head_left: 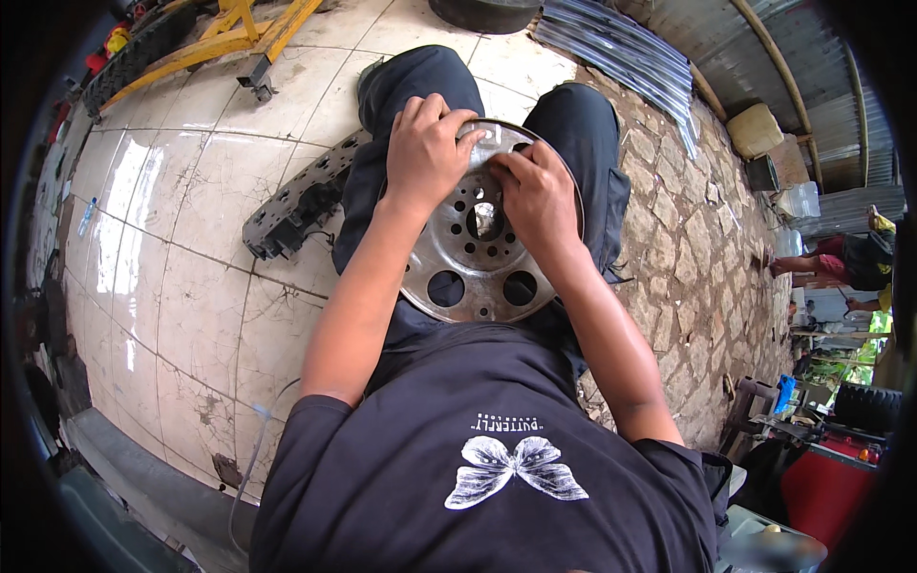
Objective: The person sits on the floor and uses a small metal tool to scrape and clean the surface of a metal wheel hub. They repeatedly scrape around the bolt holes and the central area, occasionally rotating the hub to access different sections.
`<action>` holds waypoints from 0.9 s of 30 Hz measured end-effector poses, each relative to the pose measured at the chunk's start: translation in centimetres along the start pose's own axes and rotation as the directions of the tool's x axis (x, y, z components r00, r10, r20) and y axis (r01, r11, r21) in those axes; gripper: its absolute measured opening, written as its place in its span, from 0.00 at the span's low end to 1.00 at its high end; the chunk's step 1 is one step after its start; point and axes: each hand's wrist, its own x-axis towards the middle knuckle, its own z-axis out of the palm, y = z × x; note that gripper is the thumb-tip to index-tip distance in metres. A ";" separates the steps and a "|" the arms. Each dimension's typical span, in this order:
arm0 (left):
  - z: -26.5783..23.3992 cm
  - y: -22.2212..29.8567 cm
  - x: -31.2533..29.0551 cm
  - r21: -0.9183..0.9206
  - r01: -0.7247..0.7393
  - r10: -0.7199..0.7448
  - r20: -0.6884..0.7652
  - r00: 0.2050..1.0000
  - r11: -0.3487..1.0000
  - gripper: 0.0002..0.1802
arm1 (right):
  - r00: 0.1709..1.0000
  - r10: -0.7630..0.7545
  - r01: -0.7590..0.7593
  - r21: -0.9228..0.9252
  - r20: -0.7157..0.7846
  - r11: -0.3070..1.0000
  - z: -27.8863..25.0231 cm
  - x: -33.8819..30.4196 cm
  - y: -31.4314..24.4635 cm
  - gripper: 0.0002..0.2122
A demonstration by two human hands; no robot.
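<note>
A round grey metal disc [458, 272] lies across my lap, tilted against my thighs. It has large round holes near its rim, and smaller holes ring a central opening. My left hand [428, 153] grips the disc's far-left rim, its thumb lying over the face and its fingers curled over the edge. On the disc's upper right face, my right hand [535, 186] is closed in a pinch beside a hole. Whatever its fingertips hold, if anything, is hidden. A long dark metal part with holes [301, 205] rests on the tiles left of my legs.
A yellow metal frame [215, 43] stands far left. A tyre [487, 11] and corrugated sheets [626, 62] lie at the far side. Stone paving [678, 248] borders the tiles on the right. A person [841, 263], a yellow jerrycan [755, 131] and a red vehicle part [829, 497] are farther right.
</note>
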 end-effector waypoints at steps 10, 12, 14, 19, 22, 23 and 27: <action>-0.4 0.4 0.3 -0.007 0.012 -0.011 0.026 1.000 1.000 0.15 | 0.996 0.083 -0.083 0.035 0.025 0.996 0.4 1.1 -0.3 0.08; -0.6 0.3 0.0 0.009 0.020 -0.021 0.018 1.000 1.000 0.15 | 0.995 0.078 -0.080 0.032 0.056 0.996 -0.3 0.0 -0.6 0.08; -0.6 0.3 0.0 0.020 0.020 -0.020 -0.005 1.000 1.000 0.15 | 0.995 0.070 -0.074 0.051 0.073 0.996 -0.6 0.1 -0.4 0.07; -0.6 0.1 0.3 0.005 0.004 -0.004 -0.005 1.000 1.000 0.14 | 0.995 0.101 -0.102 0.048 0.018 0.994 0.3 2.0 -0.5 0.08; -0.6 0.2 0.0 -0.004 0.009 -0.009 -0.001 1.000 1.000 0.13 | 0.996 0.078 -0.079 0.039 0.038 0.996 0.0 -0.7 -0.7 0.08; -0.6 0.1 0.0 0.000 0.006 -0.006 -0.008 1.000 1.000 0.13 | 0.997 0.072 -0.073 0.033 0.039 0.997 0.0 -0.6 -0.7 0.09; -0.9 0.3 0.3 0.003 -0.011 0.011 -0.012 1.000 1.000 0.13 | 0.998 0.069 -0.069 -0.024 0.010 0.997 0.4 1.4 -0.5 0.09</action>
